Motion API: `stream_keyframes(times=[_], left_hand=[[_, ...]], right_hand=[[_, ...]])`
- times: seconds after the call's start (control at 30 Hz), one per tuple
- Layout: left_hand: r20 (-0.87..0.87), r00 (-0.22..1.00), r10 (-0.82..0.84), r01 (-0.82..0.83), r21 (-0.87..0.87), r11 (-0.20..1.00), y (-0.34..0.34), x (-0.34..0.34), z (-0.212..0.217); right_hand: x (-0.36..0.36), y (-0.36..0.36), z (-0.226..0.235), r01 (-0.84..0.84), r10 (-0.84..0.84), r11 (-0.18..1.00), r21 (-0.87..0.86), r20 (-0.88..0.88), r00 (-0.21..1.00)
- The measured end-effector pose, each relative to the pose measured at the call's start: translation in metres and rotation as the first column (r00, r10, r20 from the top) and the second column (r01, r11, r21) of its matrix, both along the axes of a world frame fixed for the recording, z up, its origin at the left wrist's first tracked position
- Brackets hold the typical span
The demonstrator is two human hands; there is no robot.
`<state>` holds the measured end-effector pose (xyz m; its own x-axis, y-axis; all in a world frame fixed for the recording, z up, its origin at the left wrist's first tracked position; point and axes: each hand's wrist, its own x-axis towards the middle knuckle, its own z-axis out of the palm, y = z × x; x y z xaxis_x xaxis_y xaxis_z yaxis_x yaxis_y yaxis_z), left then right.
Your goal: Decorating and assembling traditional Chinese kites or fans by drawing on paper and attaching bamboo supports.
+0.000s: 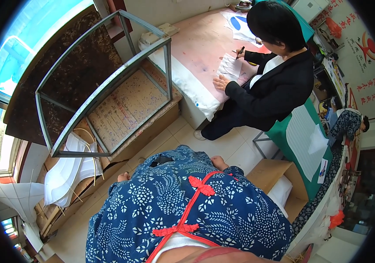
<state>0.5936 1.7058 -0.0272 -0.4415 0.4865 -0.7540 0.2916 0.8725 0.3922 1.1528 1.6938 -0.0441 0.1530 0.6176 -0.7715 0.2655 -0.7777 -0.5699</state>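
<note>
I look down my own front, a blue flower-patterned jacket with red knot buttons. Only a small part of my left hand shows past the sleeve edge, above the tiled floor. My right hand peeks out of the other sleeve, also low by the floor. Neither hand visibly holds anything, and the fingers are hidden. A small dark object lies just beyond the jacket's edge between the hands.
A person in a black jacket leans over a pink-covered table, pen on white paper. A grey metal frame rests on cardboard at left, above white cloth pieces on thin sticks. An open cardboard box stands right.
</note>
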Motion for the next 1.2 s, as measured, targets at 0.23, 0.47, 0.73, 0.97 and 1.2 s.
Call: stream_keyframes(times=[0.23, 0.47, 0.73, 0.97, 1.2], left_hand=[[-0.031, 0.999, 0.024, -0.024, -0.002, 1.0, 0.004, 0.013, 0.013], [-0.027, 1.0, -0.016, 0.016, -0.01, 1.0, -0.001, 0.002, -0.001], [-0.027, 0.998, 0.061, -0.062, -0.034, 0.997, 0.007, 0.022, 0.024], [-0.084, 0.996, -0.023, 0.019, -0.047, 0.999, -0.001, 0.006, 0.005], [-0.095, 0.994, -0.057, 0.053, -0.046, 0.998, -0.003, 0.003, -0.006]], right_hand=[[0.001, 0.0, 0.002, 0.028, -0.028, 1.0, -0.002, -0.018, 0.999], [0.004, -0.003, -0.015, 0.029, -0.028, 0.999, 0.018, -0.047, 0.999], [0.007, -0.008, -0.033, 0.074, -0.068, 0.992, 0.102, -0.058, 0.996], [0.004, -0.009, -0.026, 0.062, -0.056, 0.993, 0.095, -0.06, 0.997], [0.002, -0.009, -0.02, 0.07, -0.065, 0.994, 0.081, -0.066, 0.996]])
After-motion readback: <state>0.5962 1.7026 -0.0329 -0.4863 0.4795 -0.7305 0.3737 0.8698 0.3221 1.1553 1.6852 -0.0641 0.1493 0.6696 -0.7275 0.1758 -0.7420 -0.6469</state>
